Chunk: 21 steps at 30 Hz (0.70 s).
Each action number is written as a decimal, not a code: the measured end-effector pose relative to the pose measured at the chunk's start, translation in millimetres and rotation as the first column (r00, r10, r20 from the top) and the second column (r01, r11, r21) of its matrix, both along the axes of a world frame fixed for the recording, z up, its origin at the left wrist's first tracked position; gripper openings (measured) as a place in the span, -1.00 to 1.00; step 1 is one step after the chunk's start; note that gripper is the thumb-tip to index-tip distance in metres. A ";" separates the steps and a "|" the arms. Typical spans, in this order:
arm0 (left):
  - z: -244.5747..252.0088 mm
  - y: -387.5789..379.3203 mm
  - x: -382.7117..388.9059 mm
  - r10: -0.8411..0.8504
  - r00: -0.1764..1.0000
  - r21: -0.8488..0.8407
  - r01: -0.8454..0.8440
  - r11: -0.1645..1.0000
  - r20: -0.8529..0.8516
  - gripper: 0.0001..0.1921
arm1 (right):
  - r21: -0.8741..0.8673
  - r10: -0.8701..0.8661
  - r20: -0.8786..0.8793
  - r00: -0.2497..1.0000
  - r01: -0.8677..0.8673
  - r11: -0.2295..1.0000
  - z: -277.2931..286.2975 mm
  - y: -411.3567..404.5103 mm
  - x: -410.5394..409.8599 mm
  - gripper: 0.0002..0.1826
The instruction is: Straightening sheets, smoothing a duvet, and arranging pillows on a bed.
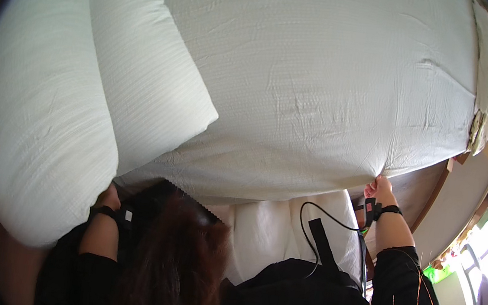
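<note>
A pale, finely ribbed bed sheet (316, 83) is spread over the bed, wrinkled towards the right. My right hand (379, 187) pinches the sheet's near edge at the right, drawing creases up from the fingers. On the left lies a thick pale quilt (48, 105), folded or rolled, with a flat corner (173, 93) of bedding beside it on the sheet. My left hand (110, 198) is at the near lower edge of this quilt; its fingers are hidden, so its grip does not show.
White padded upholstery (257, 232) stands between my body and the sheet's hanging edge. A black cable (315, 204) loops from my right wrist device (370, 211). Beyond my right arm are a pale panel (458, 197) with a brown edge and a bright window. Long hair hangs in front.
</note>
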<state>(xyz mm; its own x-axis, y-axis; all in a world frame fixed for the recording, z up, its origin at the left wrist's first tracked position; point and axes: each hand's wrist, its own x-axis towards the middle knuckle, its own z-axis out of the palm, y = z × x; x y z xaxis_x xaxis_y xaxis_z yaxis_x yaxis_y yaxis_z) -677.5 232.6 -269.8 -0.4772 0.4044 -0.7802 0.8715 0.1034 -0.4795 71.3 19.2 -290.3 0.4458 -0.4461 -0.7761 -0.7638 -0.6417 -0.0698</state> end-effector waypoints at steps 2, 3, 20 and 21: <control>-18.0 4.2 10.6 0.661 0.645 0.501 -0.746 0.437 0.383 -0.50 | 0.156 0.041 -0.214 0.976 -0.008 0.988 9.0 -6.6 8.5 -0.83; -12.9 -4.7 -42.3 0.543 0.773 0.616 -0.611 0.497 0.329 -0.52 | 0.193 0.056 -0.274 0.960 -0.002 0.981 -3.4 8.5 -7.5 -0.83; -51.2 -60.7 100.9 0.642 0.752 0.099 -0.658 0.747 0.151 -0.39 | 0.593 -0.265 -0.038 0.964 0.235 0.770 -23.0 -52.9 40.9 -0.86; -40.5 -55.9 63.6 -0.031 0.962 -0.267 0.106 0.958 0.272 -0.44 | 0.609 -0.223 -0.025 0.974 0.192 0.770 -28.1 -48.6 38.6 -0.88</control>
<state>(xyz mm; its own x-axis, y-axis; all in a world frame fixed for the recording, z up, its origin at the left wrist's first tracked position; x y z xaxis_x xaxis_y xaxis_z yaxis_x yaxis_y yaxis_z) -613.9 176.6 -310.3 -0.2193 0.1792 -0.9591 0.9700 -0.0651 -0.2340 109.9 -29.4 -318.4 0.4393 0.0213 -0.8981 -0.8593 -0.2815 -0.4270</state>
